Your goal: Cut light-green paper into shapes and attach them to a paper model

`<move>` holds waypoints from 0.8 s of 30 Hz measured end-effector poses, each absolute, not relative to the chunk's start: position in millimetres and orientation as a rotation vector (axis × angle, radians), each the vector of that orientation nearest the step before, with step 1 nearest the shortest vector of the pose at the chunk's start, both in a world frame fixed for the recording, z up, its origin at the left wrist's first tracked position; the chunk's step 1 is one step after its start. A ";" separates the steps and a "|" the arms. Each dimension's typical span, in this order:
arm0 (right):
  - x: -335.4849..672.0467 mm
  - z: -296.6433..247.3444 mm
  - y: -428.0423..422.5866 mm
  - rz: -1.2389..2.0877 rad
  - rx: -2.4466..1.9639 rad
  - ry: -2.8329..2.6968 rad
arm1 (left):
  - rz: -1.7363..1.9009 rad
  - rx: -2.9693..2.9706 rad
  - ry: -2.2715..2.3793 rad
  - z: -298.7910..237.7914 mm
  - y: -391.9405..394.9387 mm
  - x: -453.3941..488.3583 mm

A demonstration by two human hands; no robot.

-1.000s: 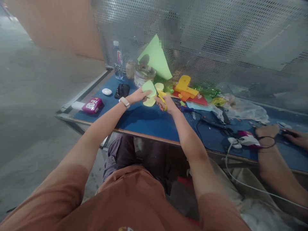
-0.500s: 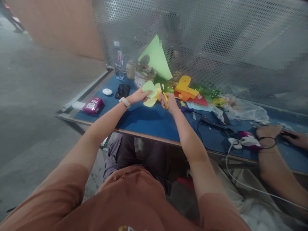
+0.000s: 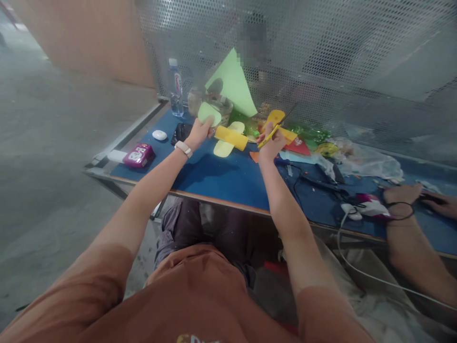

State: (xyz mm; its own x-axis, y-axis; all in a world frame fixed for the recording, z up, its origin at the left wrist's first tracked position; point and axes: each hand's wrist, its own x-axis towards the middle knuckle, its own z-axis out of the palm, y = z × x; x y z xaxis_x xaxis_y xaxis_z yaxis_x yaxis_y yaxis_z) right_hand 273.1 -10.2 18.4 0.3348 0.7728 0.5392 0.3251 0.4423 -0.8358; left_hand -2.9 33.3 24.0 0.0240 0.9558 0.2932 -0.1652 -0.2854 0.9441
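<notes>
My left hand [image 3: 200,133] pinches a rounded light-green paper piece [image 3: 209,114] above the table, in front of a round container [image 3: 225,112]. In my right hand [image 3: 273,143] is a pair of yellow-handled scissors [image 3: 270,136], the blades pointing up and to the right. On the table between my hands lies a yellow paper shape [image 3: 232,138] with pale yellow rounded pieces [image 3: 223,148] at its sides. Just behind my right hand is an orange-yellow paper shape [image 3: 275,117], partly covered by the hand.
A large green sheet [image 3: 235,85] stands against the perforated metal panel [image 3: 321,57]. To the left are a water bottle [image 3: 176,93], black phone [image 3: 181,134], white case [image 3: 159,135] and purple pack [image 3: 139,156]. Cables, a plastic bag [image 3: 374,162] and another person's hand [image 3: 402,192] are at right.
My left hand has moved left with the green piece. My right hand has moved right with the scissors, whose blades swung to the right. The yellow shape between them is now uncovered.
</notes>
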 end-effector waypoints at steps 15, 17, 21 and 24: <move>283.4 0.2 4.4 0.351 -1.118 -1.214 | 1.563 1.310 0.965 26.1 42.2 -12.8; 282.9 2.1 1.7 0.368 -1.130 -1.270 | 1.555 1.309 0.963 19.5 48.1 -13.9; 281.6 0.5 0.8 0.357 -1.156 -1.270 | 1.513 1.346 0.972 6.0 55.8 -14.6; 281.9 -1.4 3.5 0.361 -1.138 -1.270 | 1.515 1.378 0.983 1.3 54.9 -13.4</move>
